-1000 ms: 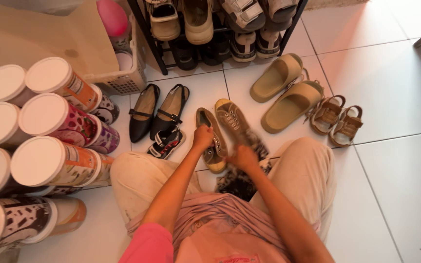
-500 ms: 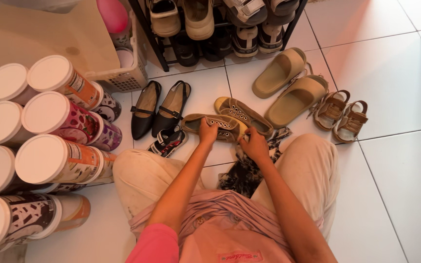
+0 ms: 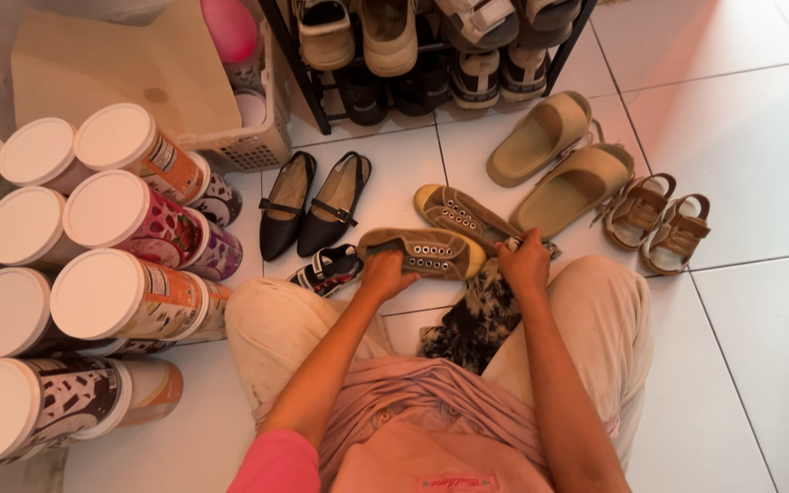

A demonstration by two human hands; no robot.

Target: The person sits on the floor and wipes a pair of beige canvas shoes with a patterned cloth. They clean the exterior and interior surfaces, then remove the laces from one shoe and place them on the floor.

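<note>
Head view:
Left hand: your left hand (image 3: 388,274) is closed around the heel end of the brown lace-up shoe (image 3: 424,252), lying sideways on the floor tiles (image 3: 741,137).
Right hand: your right hand (image 3: 525,263) is bunched on the dark patterned cloth (image 3: 477,315), at 3 o'clock of that shoe.
Second brown shoe: (image 3: 463,215) touching, at 1 o'clock.
Black flats: (image 3: 314,204) near, at 10 o'clock.
</note>
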